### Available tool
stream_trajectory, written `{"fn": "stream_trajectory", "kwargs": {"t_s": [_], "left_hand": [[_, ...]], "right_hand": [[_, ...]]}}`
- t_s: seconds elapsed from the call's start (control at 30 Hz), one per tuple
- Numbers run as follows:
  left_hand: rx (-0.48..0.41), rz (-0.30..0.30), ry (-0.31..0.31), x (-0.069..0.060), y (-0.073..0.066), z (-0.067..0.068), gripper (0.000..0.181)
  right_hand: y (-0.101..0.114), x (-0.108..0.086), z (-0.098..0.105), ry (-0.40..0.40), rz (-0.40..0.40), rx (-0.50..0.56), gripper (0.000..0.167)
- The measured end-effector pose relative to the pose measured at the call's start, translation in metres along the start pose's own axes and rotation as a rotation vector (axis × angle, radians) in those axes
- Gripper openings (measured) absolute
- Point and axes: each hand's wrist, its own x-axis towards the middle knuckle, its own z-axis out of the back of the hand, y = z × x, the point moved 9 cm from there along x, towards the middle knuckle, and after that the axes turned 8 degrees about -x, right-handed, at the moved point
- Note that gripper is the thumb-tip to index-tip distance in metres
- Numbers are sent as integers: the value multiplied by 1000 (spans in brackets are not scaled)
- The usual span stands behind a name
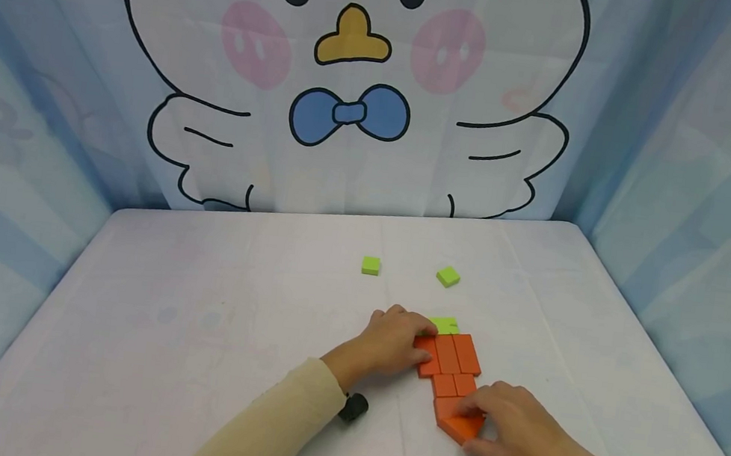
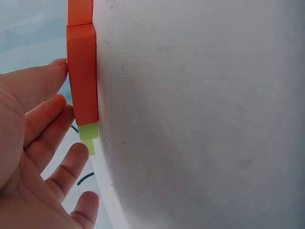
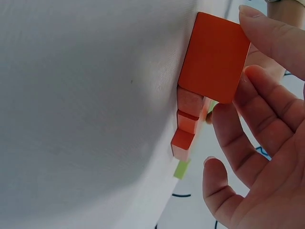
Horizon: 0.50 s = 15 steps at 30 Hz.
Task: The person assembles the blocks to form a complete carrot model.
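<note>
An orange cluster of flat blocks [image 1: 449,354] lies on the white table. My left hand [image 1: 393,339] touches its upper left block with thumb and fingertips, and the other fingers hang loosely bent. In the left wrist view, that orange block [image 2: 82,76] stands beside the thumb tip. At the near end, my right hand [image 1: 521,434] pinches the pointed orange block [image 1: 461,425] between thumb and fingers. Its smooth side face [image 3: 214,57] shows in the right wrist view. Light green blocks [image 1: 445,325] adjoin the far end, partly hidden by the left hand.
Two loose green blocks, one on the left [image 1: 371,265] and one on the right [image 1: 448,276], lie farther back. A cloth printed with a cartoon figure [image 1: 345,173] hangs behind the table, with blue curtains [image 1: 702,184] at both sides. Black wrist gear [image 1: 354,407] shows near the left sleeve.
</note>
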Motion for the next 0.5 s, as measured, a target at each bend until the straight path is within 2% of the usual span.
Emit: {"fn": "stream_trajectory", "kwargs": {"t_s": [0.23,0.5], "left_hand": [[-5,3,0,0,-1,1,41],[-1,13,7,1,0,0,41]], "right_hand": [[0,0,2,-15,3,1,36],[6,7,2,-8,42,60,51]]}}
